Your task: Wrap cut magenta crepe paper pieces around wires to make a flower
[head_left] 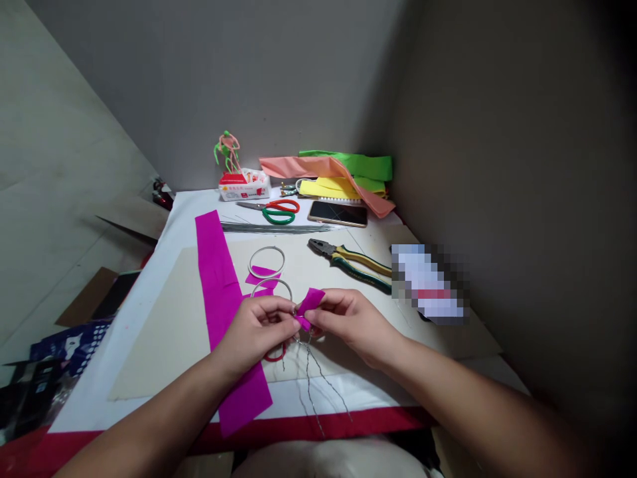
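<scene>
My left hand (259, 330) and my right hand (348, 322) meet over the table, both pinched on a small magenta paper piece (309, 305) wrapped around thin wire stems (311, 375) that trail down toward me. A long magenta paper strip (221, 299) lies under my left wrist. A wire ring (267, 261) rests on the beige card beyond my hands, with a magenta scrap (263, 273) on it. A second ring (271, 287) sits just beyond my left fingers.
Pliers (351, 260) lie to the right, with a phone (338, 213), scissors (271, 209) and a bundle of straight wires (276, 228) farther back. Coloured paper (343, 174), a tissue pack (245, 186) and a small wire figure (227, 151) stand by the wall. Clutter lies on the floor at left.
</scene>
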The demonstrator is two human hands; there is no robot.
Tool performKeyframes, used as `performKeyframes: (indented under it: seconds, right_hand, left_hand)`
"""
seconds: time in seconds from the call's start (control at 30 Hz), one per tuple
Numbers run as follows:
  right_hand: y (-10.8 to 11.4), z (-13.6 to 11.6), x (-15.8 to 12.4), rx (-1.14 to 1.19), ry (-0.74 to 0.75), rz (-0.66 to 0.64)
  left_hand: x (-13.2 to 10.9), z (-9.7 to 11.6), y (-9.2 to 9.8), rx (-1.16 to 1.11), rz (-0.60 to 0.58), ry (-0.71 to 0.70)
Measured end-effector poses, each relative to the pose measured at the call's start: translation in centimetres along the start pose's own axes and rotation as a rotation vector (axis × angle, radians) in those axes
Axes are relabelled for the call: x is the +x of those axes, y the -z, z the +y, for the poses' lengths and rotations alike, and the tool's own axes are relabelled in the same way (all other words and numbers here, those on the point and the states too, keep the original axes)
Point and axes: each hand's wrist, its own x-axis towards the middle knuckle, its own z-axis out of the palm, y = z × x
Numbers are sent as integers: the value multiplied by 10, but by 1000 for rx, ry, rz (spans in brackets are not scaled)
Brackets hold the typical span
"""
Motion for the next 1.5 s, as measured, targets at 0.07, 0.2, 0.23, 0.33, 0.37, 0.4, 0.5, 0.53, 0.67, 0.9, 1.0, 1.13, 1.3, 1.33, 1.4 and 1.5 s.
performKeyframes:
  seconds: [0.07,0.2,0.23,0.33,0.37,0.4,0.5,0.53,0.67,0.9,1.0,1.13,1.3,1.33,1.4,1.5]
  right_hand:
    - [1,0,0,-4,1,9]
    - [2,0,0,-45,-9,39]
    - [2,0,0,-70,0,45]
    - [2,-1,0,-139,52,73]
    - [2,0,0,-153,72,88]
    - [2,0,0,-164,89,103]
    - [3,1,0,-159,103,129]
    - [3,1,0,-140,88,123]
    - [4,0,2,-36,-25,83]
    - [4,-2,4,19,-72,52]
    - [4,-1,4,27,-76,35]
    - [4,0,4,41,-71,49]
    - [6,2,4,-22,-38,62]
    - [7,2,4,-37,-26,61]
    - [7,2,3,-65,-2,64]
    - [7,3,3,-93,23,75]
  left_hand:
    - [0,-1,0,-18,-7,3]
    - [0,-2,0,-36,-14,28]
    - [0,-2,-1,-34,-12,34]
    - [-1,1,-2,-21,2,44]
    - [-2,2,-3,-15,5,48]
    - [-2,3,-4,-10,10,51]
    - [-4,5,-6,-4,32,50]
    - [-4,6,-6,-4,44,45]
    - [-5,7,-7,10,83,12]
    - [-5,5,-8,59,76,-12]
    - [-5,5,-8,65,99,-40]
    - [-6,6,-8,46,83,-26]
    - [-5,6,-8,42,64,-6]
    - [-5,7,-8,45,68,-3]
    - [-4,6,-8,48,65,5]
    - [-4,5,-7,47,61,1]
